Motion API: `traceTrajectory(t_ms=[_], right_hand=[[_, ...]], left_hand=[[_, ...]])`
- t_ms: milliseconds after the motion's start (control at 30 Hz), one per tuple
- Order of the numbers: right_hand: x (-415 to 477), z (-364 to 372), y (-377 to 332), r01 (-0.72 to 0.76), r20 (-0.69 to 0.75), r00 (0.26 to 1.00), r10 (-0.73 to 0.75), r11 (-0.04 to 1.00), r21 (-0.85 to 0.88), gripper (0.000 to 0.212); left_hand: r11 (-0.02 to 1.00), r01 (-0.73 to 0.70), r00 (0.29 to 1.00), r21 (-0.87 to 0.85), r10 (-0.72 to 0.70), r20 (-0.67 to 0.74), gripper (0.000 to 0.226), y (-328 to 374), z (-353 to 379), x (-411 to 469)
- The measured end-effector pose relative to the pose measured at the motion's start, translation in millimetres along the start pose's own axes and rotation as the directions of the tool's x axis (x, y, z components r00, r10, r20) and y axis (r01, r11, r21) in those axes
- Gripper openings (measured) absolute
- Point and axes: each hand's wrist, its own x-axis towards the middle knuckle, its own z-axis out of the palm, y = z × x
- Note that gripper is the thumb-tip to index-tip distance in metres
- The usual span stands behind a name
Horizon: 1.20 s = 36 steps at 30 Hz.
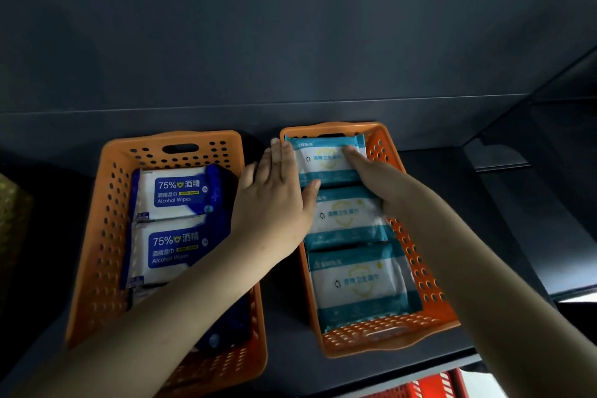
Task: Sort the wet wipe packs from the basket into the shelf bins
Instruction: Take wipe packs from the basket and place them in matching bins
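Two orange perforated bins stand side by side on a dark shelf. The left bin [106, 210] holds blue-and-white alcohol wipe packs [174, 192] laid flat. The right bin [416, 255] holds three teal-and-white wipe packs in a row. My left hand [274, 200] reaches across the gap, its straight fingers lying against the left edge of the far teal pack [326, 160]. My right hand [368, 176] lies flat on that same pack's right side, fingers straight and pressing it down. The middle teal pack [347, 220] and the near teal pack [357, 281] lie untouched.
A dark back wall rises behind the bins. A dark shelf divider [504, 155] stands to the right. A red basket [429, 386] shows below the shelf's front edge at the bottom right.
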Motion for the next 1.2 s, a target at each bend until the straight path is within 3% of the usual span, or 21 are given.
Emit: traceTrajectory(t_ms=[167, 333, 433, 533, 900, 1067, 1200], right_hand=[[-20.6, -26.7, -2.9, -0.04, 0.131, 0.991, 0.021, 0.988, 0.148, 0.061], [-34.6, -23.8, 20.2, -0.092, 0.126, 0.989, 0.078, 0.989, 0.112, 0.047], [-30.0, -9.1, 34.2, -0.167, 0.036, 0.985, 0.166, 0.985, 0.032, 0.051], [-23.0, -2.2, 39.2, -0.149, 0.011, 0.989, 0.15, 0.986, -0.076, 0.059], [-61.7, -22.5, 40.1, -0.118, 0.168, 0.981, 0.099, 0.987, 0.11, 0.048], [-85.5, -23.3, 69.3, -0.207, 0.176, 0.967, 0.186, 0.972, 0.108, 0.046], [-82.9, -9.3, 82.4, -0.29, 0.083, 0.956, 0.28, 0.947, 0.137, 0.051]], left_hand=[[1.0, 0.014, 1.0, -0.01, -0.014, -0.004, 0.087, -0.2, 0.0, -0.4], [1.0, 0.008, 1.0, -0.017, -0.008, -0.015, 0.086, -0.3, 1.1, 0.7], [1.0, 0.006, 1.0, -0.021, -0.006, -0.025, 0.085, 0.1, 1.0, 1.1], [1.0, 0.009, 0.999, -0.015, -0.009, -0.049, 0.083, 0.9, 2.6, 0.6], [1.0, 0.016, 0.999, -0.002, -0.016, -0.047, 0.085, 0.8, 0.1, 0.1], [1.0, 0.016, 0.998, 0.0, -0.016, -0.054, 0.084, 2.7, 1.3, -0.2], [1.0, 0.022, 0.999, 0.003, -0.022, -0.038, 0.087, 3.5, -0.6, -0.8]])
